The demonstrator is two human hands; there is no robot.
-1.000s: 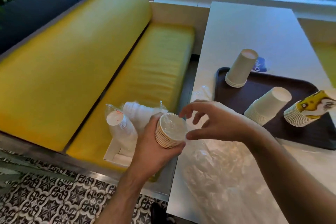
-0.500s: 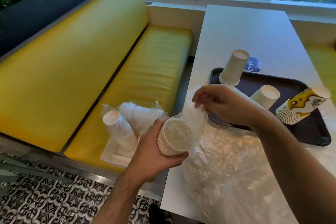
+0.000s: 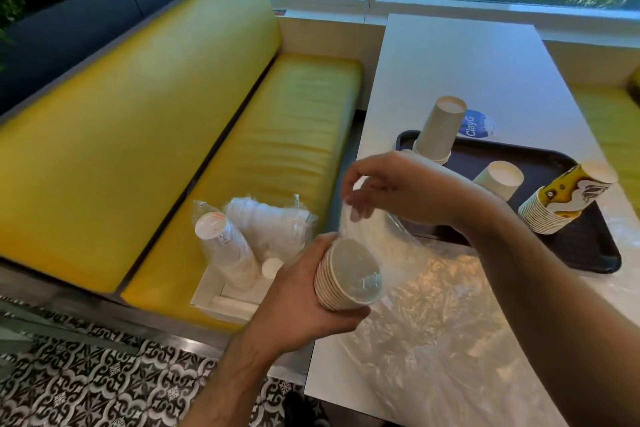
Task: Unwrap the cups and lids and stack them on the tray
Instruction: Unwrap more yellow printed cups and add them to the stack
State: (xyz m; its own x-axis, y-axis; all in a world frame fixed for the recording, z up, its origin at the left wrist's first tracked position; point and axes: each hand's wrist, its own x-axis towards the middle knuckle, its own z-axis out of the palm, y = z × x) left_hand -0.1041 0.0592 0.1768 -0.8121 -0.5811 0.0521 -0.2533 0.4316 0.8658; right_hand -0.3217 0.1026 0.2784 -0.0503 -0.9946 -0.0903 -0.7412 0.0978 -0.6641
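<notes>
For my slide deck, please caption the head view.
Left hand grips a wrapped cup stack while right hand pinches its plastic wrap.

The left hand [image 3: 298, 302] is curled in a firm grip, thumb underneath. The right hand [image 3: 398, 191] is held above it, wrist bent, fingertips [image 3: 355, 215] pinched downward.

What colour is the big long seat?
Yellow. The bench seat shows best in the head view.

Matt paper cups [image 3: 349, 274] in clear, glossy, crinkled plastic wrap [image 3: 415, 288] (dark matt plastic tray [image 3: 588, 246], smooth white table [image 3: 467, 73])
</notes>
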